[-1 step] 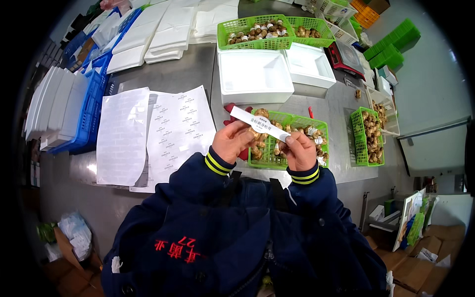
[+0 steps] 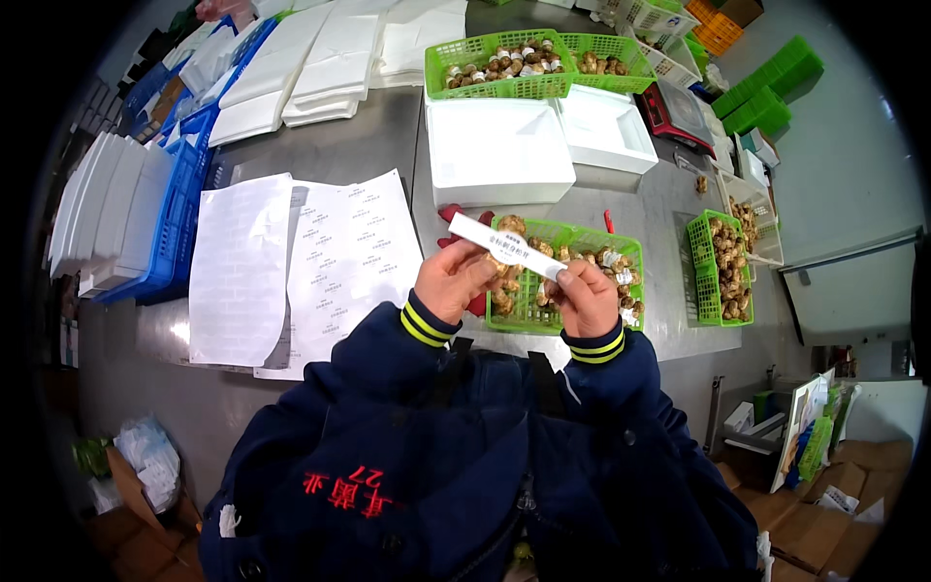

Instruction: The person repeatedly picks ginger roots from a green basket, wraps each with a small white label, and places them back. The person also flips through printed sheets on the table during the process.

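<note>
A white paper label strip [image 2: 509, 247], wider at its middle and printed there, is stretched at a slant between my two hands. My left hand [image 2: 454, 281] pinches its upper left part, and my right hand [image 2: 586, 299] pinches its lower right end. Brown-and-cream mushrooms [image 2: 511, 225] show just behind the strip; whether my left fingers also touch one is hidden. Below the hands stands a green plastic basket [image 2: 561, 233] of mushrooms, several wrapped with white labels. A red object [image 2: 475, 302], partly covered, lies beside my left hand.
Printed label sheets [image 2: 354, 276] lie left on the metal table. White foam boxes [image 2: 500, 155] stand beyond my hands, with green mushroom baskets [image 2: 499, 87] behind. A red scale [image 2: 676, 116] and another green mushroom basket [image 2: 720, 267] are right. Blue crates [image 2: 181, 213] with foam lids stand far left.
</note>
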`<action>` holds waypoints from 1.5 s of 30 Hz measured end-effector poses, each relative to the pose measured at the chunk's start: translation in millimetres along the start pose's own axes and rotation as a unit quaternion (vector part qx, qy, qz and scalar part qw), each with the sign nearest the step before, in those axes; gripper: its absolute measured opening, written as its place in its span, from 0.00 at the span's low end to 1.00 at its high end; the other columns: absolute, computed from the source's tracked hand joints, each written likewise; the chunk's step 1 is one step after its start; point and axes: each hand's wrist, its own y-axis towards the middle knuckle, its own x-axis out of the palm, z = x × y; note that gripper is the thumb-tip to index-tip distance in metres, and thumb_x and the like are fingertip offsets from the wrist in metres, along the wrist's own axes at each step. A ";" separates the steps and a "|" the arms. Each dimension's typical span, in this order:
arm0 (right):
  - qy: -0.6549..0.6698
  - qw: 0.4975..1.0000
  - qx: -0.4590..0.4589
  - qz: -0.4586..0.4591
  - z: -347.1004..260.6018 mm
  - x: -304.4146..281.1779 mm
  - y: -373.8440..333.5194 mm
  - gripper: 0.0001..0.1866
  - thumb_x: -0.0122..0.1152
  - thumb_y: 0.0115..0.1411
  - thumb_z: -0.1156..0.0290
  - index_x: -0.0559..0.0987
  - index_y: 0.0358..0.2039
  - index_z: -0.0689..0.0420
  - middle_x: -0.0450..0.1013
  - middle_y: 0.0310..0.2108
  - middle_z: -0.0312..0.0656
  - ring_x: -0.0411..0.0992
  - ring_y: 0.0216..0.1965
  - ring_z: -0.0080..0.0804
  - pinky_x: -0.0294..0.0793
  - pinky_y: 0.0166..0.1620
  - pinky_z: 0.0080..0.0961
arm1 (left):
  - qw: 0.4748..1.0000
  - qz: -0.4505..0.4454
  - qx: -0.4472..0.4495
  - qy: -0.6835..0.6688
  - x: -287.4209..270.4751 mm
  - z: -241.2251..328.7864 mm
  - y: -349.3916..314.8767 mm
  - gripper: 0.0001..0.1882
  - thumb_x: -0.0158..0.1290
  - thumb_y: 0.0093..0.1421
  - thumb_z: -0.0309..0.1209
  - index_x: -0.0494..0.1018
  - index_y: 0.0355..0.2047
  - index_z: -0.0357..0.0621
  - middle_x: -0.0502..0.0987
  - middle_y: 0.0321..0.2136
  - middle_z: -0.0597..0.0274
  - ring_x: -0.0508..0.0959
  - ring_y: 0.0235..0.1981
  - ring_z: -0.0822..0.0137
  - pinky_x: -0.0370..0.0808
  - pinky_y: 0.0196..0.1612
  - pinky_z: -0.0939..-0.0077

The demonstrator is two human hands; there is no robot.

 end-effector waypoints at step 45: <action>0.037 0.969 0.164 -0.181 -15.4 -32.9 -15.5 0.37 0.70 0.40 0.72 0.61 0.50 0.58 0.65 0.45 0.41 0.64 0.48 0.28 0.63 0.52 0.25 | 0.925 -0.245 -0.256 -0.139 58.2 -2.0 -29.0 0.27 0.45 0.60 0.31 0.50 0.57 0.36 0.67 0.45 0.54 0.74 0.41 0.62 0.74 0.44 0.75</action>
